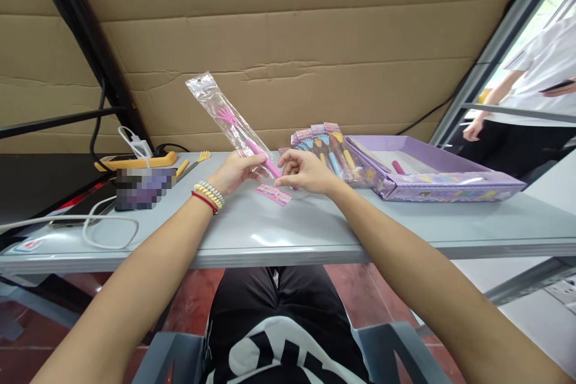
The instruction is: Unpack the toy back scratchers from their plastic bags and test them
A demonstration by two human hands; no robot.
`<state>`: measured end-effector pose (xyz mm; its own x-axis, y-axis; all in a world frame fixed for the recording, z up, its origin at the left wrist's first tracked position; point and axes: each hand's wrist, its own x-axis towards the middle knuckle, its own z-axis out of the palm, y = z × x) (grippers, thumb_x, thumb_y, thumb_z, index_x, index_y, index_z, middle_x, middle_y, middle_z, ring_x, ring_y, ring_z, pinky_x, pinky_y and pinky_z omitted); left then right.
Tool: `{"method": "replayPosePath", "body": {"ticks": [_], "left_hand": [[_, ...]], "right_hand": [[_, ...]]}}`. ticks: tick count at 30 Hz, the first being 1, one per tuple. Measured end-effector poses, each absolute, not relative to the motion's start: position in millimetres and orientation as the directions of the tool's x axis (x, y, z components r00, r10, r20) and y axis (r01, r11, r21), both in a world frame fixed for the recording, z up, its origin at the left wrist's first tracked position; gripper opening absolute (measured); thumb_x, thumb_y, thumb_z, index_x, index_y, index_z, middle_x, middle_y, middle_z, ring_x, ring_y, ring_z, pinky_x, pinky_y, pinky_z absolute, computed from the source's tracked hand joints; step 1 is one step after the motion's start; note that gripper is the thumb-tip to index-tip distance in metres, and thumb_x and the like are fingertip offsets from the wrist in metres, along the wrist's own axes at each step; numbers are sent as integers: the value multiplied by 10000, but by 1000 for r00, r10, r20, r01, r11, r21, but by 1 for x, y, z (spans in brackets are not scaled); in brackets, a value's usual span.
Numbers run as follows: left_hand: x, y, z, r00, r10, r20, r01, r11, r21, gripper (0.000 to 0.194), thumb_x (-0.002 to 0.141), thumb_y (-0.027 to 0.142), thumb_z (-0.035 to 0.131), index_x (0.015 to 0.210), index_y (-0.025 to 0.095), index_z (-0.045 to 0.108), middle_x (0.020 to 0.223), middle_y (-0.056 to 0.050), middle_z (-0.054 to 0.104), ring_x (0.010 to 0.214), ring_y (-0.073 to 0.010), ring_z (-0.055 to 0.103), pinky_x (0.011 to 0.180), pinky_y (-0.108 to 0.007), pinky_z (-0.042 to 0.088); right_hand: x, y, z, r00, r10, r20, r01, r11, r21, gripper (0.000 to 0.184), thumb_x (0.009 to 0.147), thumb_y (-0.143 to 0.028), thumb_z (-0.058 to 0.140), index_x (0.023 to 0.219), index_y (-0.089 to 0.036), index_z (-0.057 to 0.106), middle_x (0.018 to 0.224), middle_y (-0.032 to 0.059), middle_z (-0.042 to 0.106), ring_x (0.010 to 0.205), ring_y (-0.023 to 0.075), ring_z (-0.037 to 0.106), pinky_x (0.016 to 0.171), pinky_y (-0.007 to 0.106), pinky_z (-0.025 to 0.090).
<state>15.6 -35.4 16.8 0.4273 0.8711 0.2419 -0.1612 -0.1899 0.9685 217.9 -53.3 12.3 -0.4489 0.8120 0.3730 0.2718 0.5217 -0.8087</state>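
Note:
A pink back scratcher (227, 116) with a hand-shaped head lies inside a long clear plastic bag (206, 85), tilted above the table. My left hand (237, 174) is closed around the bag and the scratcher's handle. At the handle's lower end, my right hand (308, 171) pinches with thumb and forefinger at the bag's edge; exactly what lies between the fingertips is partly hidden. Just below both hands is a small pink printed card (273, 194). Several packaged back scratchers (335, 153) with blue, yellow and orange heads are piled behind my right hand.
A purple display box (450, 187) stands open on the right, a dark pink handle (398, 167) inside. On the left are a loose yellow-headed scratcher (203, 156), a yellow device (135, 161), a pixelated phone (144, 189) and white cable (112, 247). Another person (540, 78) stands beyond the frame.

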Motion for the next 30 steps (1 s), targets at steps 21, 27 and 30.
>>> {"method": "replayPosePath", "body": {"ticks": [21,27,30], "left_hand": [[21,-39,17,547,829,114,-51,-103,993,306,674,361,785,766,97,661,651,-73,690,579,-158,649,576,-276,544],[22,-39,14,654,757,3,37,-36,999,300,681,368,780,732,94,668,673,-107,703,644,-195,686,636,-312,575],[23,-40,13,674,739,-12,65,-44,997,283,678,342,782,718,88,664,667,-98,688,641,-194,680,641,-323,570]], "right_hand": [[214,-50,5,-413,653,635,469,750,-466,464,624,-522,771,847,-162,579,578,-25,581,526,101,492,559,235,374],[216,-50,3,-375,589,716,533,769,-353,623,631,-526,771,1093,-176,542,730,0,641,514,91,466,533,228,360],[216,-49,2,-431,580,691,519,786,-336,633,646,-484,773,1144,-179,528,690,-20,628,505,90,466,528,223,353]]}}
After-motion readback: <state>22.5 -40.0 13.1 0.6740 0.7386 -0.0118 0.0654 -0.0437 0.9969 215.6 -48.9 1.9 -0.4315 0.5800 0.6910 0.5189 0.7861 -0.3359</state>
